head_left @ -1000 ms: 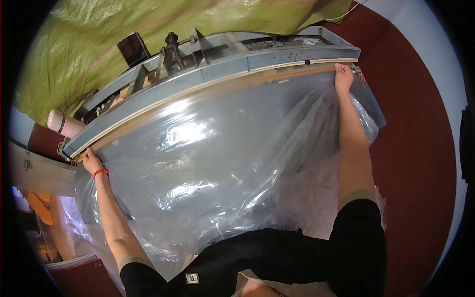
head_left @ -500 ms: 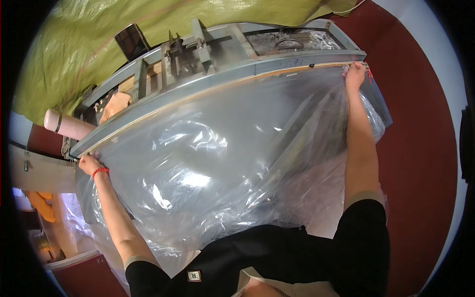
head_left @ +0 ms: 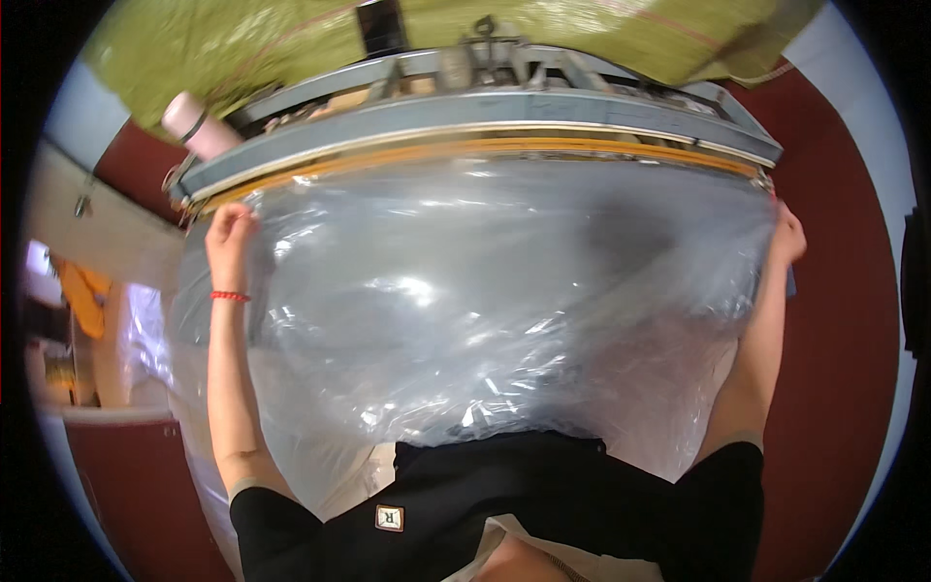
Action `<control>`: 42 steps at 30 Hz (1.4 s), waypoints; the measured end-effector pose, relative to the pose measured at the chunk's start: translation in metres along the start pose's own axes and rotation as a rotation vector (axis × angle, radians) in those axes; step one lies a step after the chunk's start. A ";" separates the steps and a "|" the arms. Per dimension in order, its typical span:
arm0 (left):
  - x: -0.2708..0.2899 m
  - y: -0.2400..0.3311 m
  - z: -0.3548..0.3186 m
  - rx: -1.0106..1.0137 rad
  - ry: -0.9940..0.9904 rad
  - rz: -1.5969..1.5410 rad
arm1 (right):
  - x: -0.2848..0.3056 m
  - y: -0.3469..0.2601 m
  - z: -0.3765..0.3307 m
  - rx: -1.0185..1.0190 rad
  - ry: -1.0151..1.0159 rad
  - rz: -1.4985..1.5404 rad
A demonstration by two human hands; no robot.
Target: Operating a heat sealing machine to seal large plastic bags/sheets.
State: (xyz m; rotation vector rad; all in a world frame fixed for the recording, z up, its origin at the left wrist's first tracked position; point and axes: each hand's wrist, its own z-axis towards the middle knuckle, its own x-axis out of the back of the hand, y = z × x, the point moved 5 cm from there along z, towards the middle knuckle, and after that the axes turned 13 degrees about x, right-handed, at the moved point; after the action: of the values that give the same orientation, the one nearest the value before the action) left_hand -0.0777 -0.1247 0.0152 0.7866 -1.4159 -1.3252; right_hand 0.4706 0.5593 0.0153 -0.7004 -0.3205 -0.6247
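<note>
A wide sheet of clear plastic film (head_left: 456,252) stretches between my two hands and hangs down toward my body. My left hand (head_left: 231,228), with a red bead bracelet on its wrist, pinches the film's far left corner. At the far right corner, my right hand (head_left: 790,233) has its fingers closed on the film's edge. Just beyond the film runs a long blue-grey metal bar (head_left: 485,112) with an orange-brown strip (head_left: 543,145) along its near side. Both hands are a little on my side of that strip.
Behind the bar sits a metal frame with compartments and fittings (head_left: 485,58). A pink roll with a dark band (head_left: 199,126) stands at its left end, a dark phone-like slab (head_left: 380,27) behind. Green-yellow sheeting (head_left: 242,58) covers the back. Dark red floor (head_left: 844,291) lies right.
Both hands have drawn back from the bar toward me, bringing the film's far edge along. More of the orange-brown strip shows. The film is pulled flatter, and my view has turned.
</note>
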 end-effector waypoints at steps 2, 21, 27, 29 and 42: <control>-0.013 0.027 -0.026 -0.047 -0.083 0.001 | 0.019 -0.028 0.004 0.015 0.051 -0.354; 0.040 0.050 -0.125 0.273 -0.491 0.441 | -0.120 -0.483 -0.262 0.592 -1.463 1.128; 0.040 0.012 -0.152 0.255 -0.584 0.498 | -0.081 -0.292 -0.177 0.416 -1.523 0.769; 0.048 0.011 -0.150 0.231 -0.527 0.554 | -0.044 -0.217 -0.131 0.394 -1.344 0.638; 0.299 -0.013 -0.046 0.362 -0.088 1.082 | 0.129 0.183 -0.011 -0.345 -0.093 0.088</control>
State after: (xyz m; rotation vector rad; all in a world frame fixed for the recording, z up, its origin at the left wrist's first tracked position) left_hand -0.1223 -0.4194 0.0669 0.0842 -1.7778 -0.2713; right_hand 0.6860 0.6059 -0.0231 -1.0708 -0.2685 -0.5695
